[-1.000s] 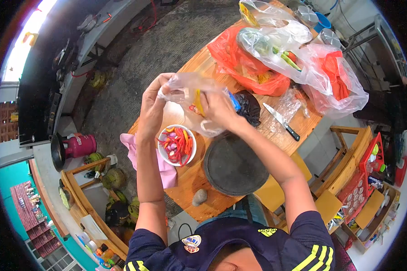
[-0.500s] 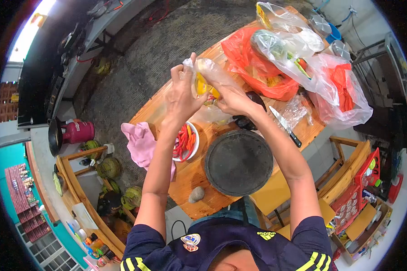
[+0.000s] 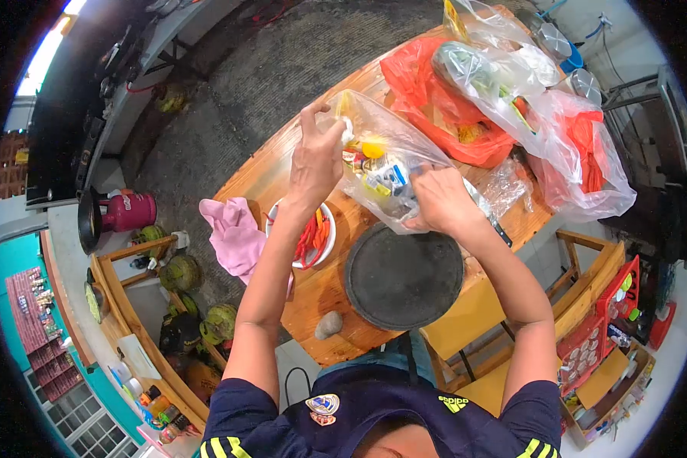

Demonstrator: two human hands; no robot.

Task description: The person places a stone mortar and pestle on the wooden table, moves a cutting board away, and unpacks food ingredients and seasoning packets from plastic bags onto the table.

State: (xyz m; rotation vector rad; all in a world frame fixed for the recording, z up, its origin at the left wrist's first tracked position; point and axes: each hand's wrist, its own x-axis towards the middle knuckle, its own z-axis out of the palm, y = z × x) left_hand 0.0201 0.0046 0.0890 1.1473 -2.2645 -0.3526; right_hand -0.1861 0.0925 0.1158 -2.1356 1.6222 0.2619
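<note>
Fingers [image 3: 332, 136] on the left are pinched onto the clear bag [image 3: 382, 114], right at a bunched white bit of its upper left edge, and that's your left hand [image 3: 317, 162] with its knuckles bent high above the table [image 3: 301, 324]. Across from it, your right hand [image 3: 444, 200] has its fingers curled down on the bag's right side, gripping the plastic, thumb toward you. So there's the bag, spread between your two hands, just beyond the dark slab [image 3: 404, 275], its near edge about over the rim. Through the film you can see packets [image 3: 387, 177], blue, white and yellow, bunched in the middle; their print is too small to read. Your left forearm crosses in front of the white bowl [image 3: 331, 243], red and orange chillies [image 3: 311, 238] showing inside it, a pink cloth [image 3: 233, 233] just to its left. Closer to you, a small stone [image 3: 329, 325] sits near the slab. Past your right wrist pokes the black handle of the knife [image 3: 502, 233], its blade partly hidden, with crumpled film [image 3: 505, 189] just beyond and the red bag [image 3: 408, 80] farther off.
</note>
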